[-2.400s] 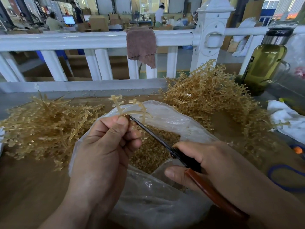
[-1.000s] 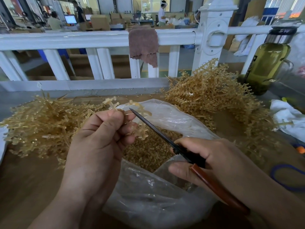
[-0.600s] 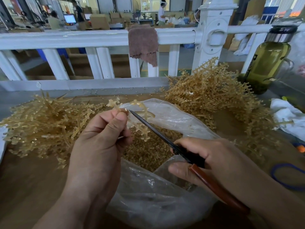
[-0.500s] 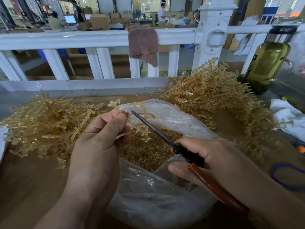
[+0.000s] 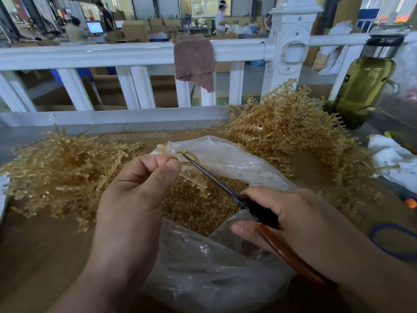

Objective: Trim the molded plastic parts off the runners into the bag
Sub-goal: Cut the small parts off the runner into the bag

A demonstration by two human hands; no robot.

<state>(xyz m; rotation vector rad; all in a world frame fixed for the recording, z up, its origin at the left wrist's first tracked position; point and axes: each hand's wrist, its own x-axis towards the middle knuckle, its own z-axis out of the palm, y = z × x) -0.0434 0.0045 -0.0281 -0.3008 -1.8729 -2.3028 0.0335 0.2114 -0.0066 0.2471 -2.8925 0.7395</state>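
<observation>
**Inspector:** Status of the left hand?

**Observer:** The left hand is raised over the mouth of the clear, crumpled plastic bag. Its grip is pinched, thumb against fingertips, on the top end of a translucent amber plastic runner. The runner hangs down over the bag opening with small parts on its branches.

**Inspector:** And the right?

**Observer:** The right hand has its grip wrapped round a pair of black-bladed scissors with a reddish-brown handle. The blades read as one thin dark line pointing up and left. The tip meets the runner just beside the left fingertips.

**Inspector:** Location of the loose parts?

**Observer:** A heap of small loose amber parts lies inside the bag, directly under the held runner.

**Inspector:** Other stock?

**Observer:** A low pile of amber runners lies on the brown desk left of the bag. A taller pile of runners lies behind the bag to the right.

**Inspector:** Surroundings?

**Observer:** A white railing runs along the desk's far edge, with a dusty-pink cloth draped over it. An olive-green glass bottle stands at far right, near a white rag.
</observation>
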